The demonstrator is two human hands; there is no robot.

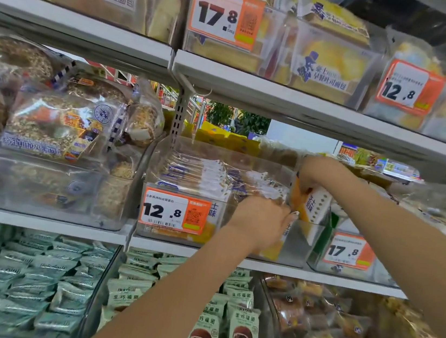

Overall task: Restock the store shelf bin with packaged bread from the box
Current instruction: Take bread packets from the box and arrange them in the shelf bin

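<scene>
A clear plastic bin with an orange 12.8 price tag stands on the middle shelf. Packaged bread in clear wrap with blue print lies stacked inside it. My left hand reaches over the bin's front wall and grips the right edge of the stacked packs. My right hand comes from the right and holds an orange and white bread pack, tilted upright at the bin's right side. The box is not in view.
A second clear bin with a 17.8 tag sits to the right. Round seeded loaves fill the bin on the left. The shelf above hangs low over the bin. Small green packs fill the shelf below.
</scene>
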